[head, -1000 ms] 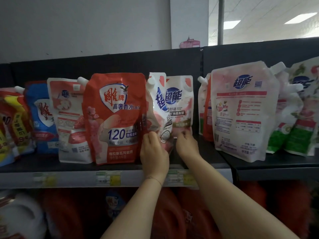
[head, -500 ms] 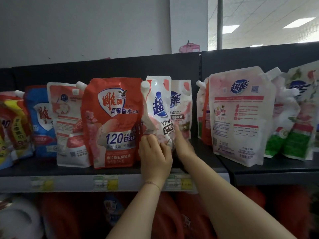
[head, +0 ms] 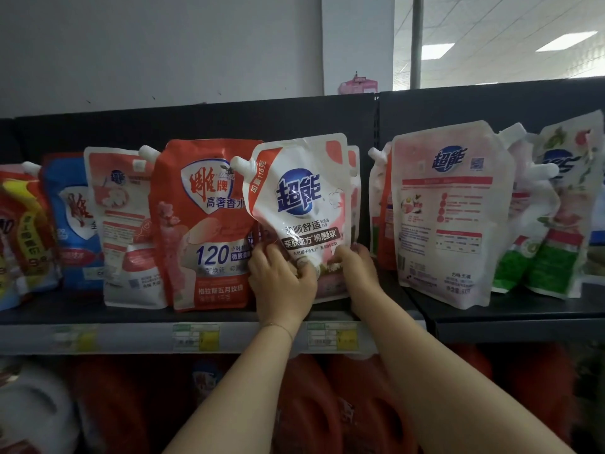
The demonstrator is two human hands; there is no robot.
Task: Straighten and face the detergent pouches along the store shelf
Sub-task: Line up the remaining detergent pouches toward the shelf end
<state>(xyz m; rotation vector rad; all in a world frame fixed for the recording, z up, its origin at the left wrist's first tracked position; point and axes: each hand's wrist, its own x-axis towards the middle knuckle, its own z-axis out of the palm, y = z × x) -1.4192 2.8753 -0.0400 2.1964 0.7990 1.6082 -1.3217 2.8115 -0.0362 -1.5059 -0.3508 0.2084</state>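
A white and pink detergent pouch point(head: 304, 198) with a blue logo stands upright at the middle of the dark shelf point(head: 209, 314), its front facing me. My left hand point(head: 281, 283) grips its lower left part and my right hand point(head: 358, 267) holds its lower right edge. A second like pouch point(head: 355, 165) peeks out behind it. Left of it stands a red pouch point(head: 203, 224) marked 120, partly overlapped by the held pouch. To the right, a large white pouch point(head: 448, 217) shows its back label.
More pouches fill the shelf's left end, among them a white one point(head: 124, 224) and a blue one point(head: 70, 217); green-and-white pouches point(head: 556, 224) lean at the far right. Price tags point(head: 196, 337) line the shelf rail. Red jugs point(head: 311, 404) sit on the shelf below.
The white and pink pouch has turned from edge-on to face front and now covers the one behind it. Both hands shifted to its lower corners. The camera moved closer.
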